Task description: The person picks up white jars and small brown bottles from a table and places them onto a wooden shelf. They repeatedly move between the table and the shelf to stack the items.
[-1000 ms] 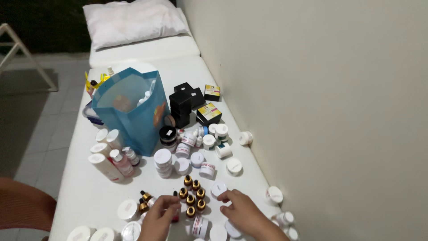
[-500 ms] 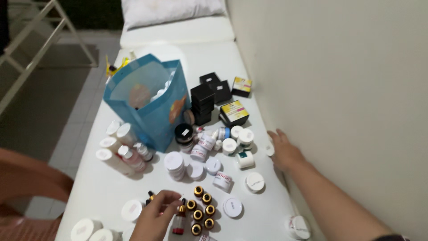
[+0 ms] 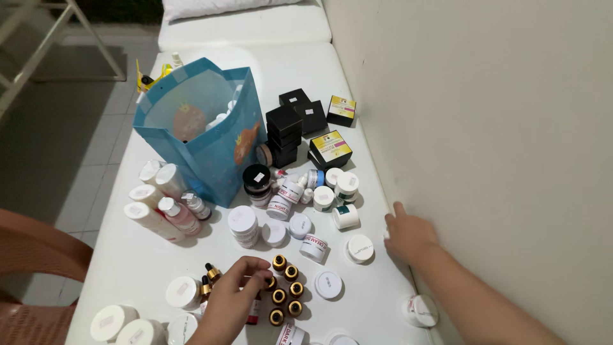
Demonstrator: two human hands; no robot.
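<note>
My left hand [image 3: 233, 303] is at the near edge of the white padded table [image 3: 357, 300]. Its fingertips pinch a small gold-capped bottle [image 3: 267, 281] at the edge of a cluster of such bottles [image 3: 287, 291]. A red-labelled bottle [image 3: 254, 310] lies partly under the palm. My right hand [image 3: 408, 235] reaches to the table's right edge by the wall, palm down, fingers curled over a small white jar [image 3: 385, 235] that is mostly hidden. White round jars [image 3: 359, 248] lie between the two hands.
A blue gift bag [image 3: 204, 137] stands open at mid-table, with black boxes [image 3: 284, 128] and yellow-topped boxes [image 3: 331, 147] to its right. White tubes and bottles [image 3: 156, 204] lie left of it. The cream wall [image 3: 485, 128] borders the right side, and a brown chair [image 3: 32, 255] stands at the left.
My right hand left the bottle cluster and went right to the wall-side edge, closing over the white jar. The left hand stayed at the gold-capped bottles. The view shifted slightly.
</note>
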